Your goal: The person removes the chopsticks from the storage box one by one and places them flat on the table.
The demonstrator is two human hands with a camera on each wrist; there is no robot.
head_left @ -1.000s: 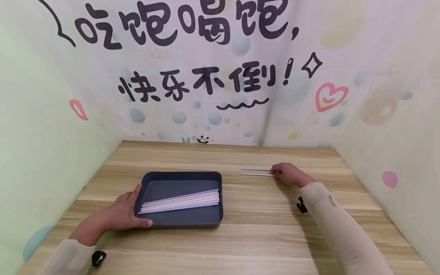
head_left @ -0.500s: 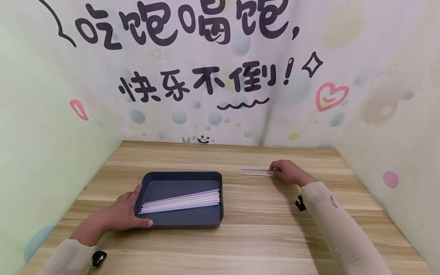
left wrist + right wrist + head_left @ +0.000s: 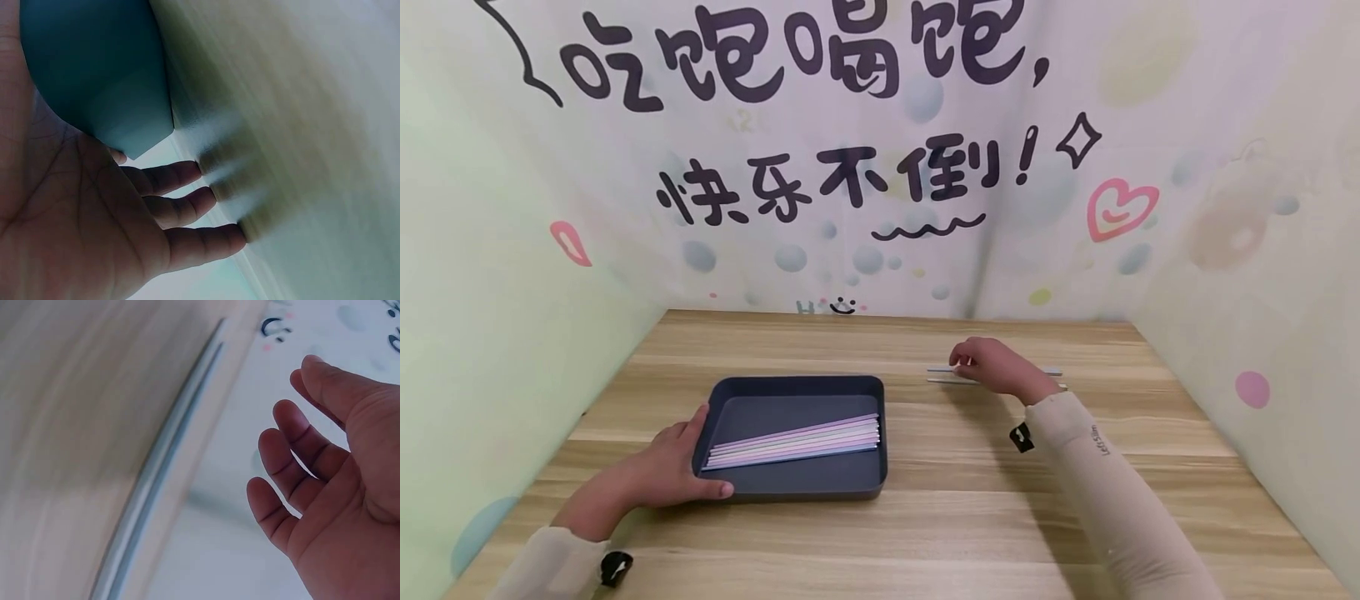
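Observation:
My left hand (image 3: 658, 467) rests against the left side of a dark grey tray (image 3: 880, 479), its thumb along the front edge. In the left wrist view, several fingertips touch the table beside the tray. A bundle of pastel chopsticks (image 3: 793, 442), pink, white and blue, lies slanted inside the tray. To the right, two more chopsticks (image 3: 169, 425) lie side by side on the table, one bluish and one whitish. Over these hovers my right hand (image 3: 996, 365), fingers loosely bent and holding nothing; it hides their middle part in the head view.
The wooden table (image 3: 925, 542) meets a printed white backdrop (image 3: 850, 250) with large black characters at its far edge. Pale curtain walls (image 3: 475, 333) stand at the left and right. Black straps (image 3: 1021, 437) sit at both wrists.
My right hand has let go of the right part of the two chopsticks and slid left and slightly up over them, uncovering their right ends. The left hand and tray stay put.

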